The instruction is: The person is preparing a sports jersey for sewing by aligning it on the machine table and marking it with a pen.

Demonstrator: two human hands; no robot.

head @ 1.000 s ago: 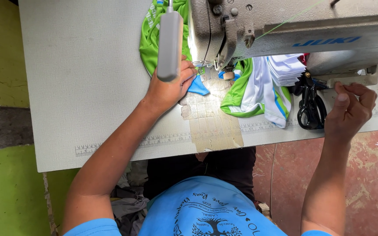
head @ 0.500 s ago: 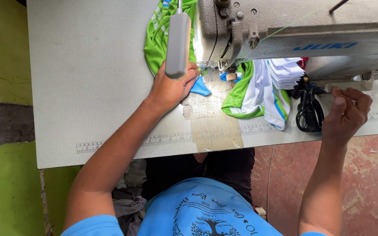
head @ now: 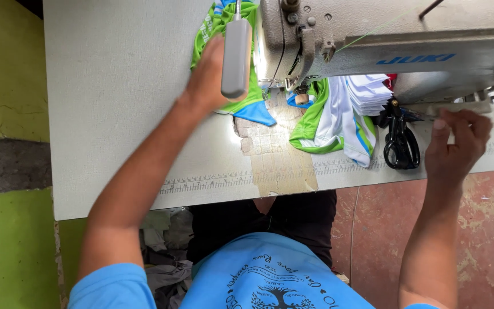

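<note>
The fingers of the left hand (head: 210,77) lie flat and loosely spread on the green cloth (head: 218,28), holding nothing shut, only pressing the fabric against the desk (head: 121,114); half a second ago this hand sat nearer the person, close to the needle area, and it has since slid up and away along the cloth, behind the grey lamp (head: 236,57) that hangs just in front of the fingers. To my eye this means the piece is being pushed or smoothed through past the machine (head: 384,40) rather than gripped. The fingers of the right hand (head: 455,143) are curled narrow, tips near each other, just right of the black scissors (head: 400,143), with a thin light thing by the tips; whether they pinch it I cannot tell. This hand has barely shifted. The cloth is bright green with blue and white panels, bunched under the left fingers and running beneath the machine head, with a folded white, green and blue part (head: 338,114) lying between the two hands, beside the worn taped patch (head: 275,154) of the desk.
</note>
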